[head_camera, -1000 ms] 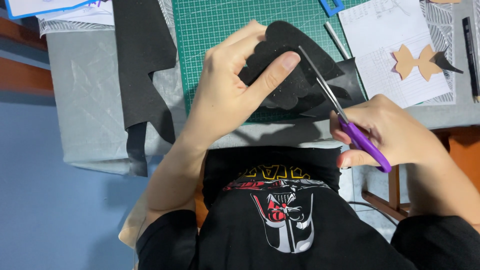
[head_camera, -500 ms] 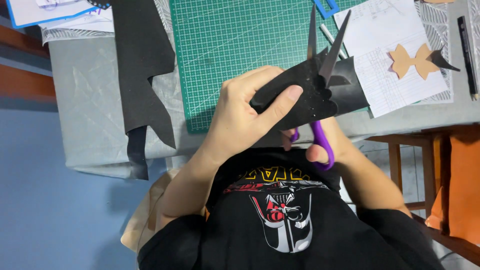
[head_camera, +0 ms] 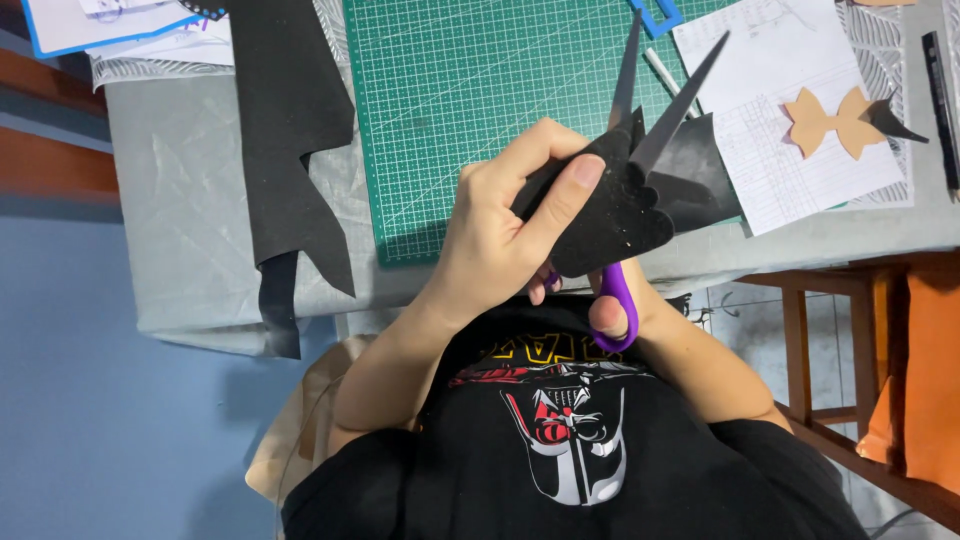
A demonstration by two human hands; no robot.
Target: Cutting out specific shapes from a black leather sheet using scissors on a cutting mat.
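While the left hand keeps its grip on the black foam piece near the middle of the frame, thumb on top and fingers curled under, the scissors have turned a lot in one second. One second ago they lay slanted at the right side of the piece, with the right hand well out to the right. Half a second ago the blades already pointed up the frame. Now the blades point up toward the top edge and stand open in a wide V, over the green cutting mat. The right hand has come in under the piece, so it is mostly hidden; only some fingers show in the purple handle, just below the scalloped lower edge. It holds the scissors, spread for the open blades.

I judge that the cut has changed direction: the person attacks the piece now from below, and the material sits between the open blades, ready for a new snip, though I cannot tell exactly where the blades meet it.

At the upper left of the frame a long black strip lies on the grey cloth, and at the upper right a tan bow-shaped template rests on white paper.
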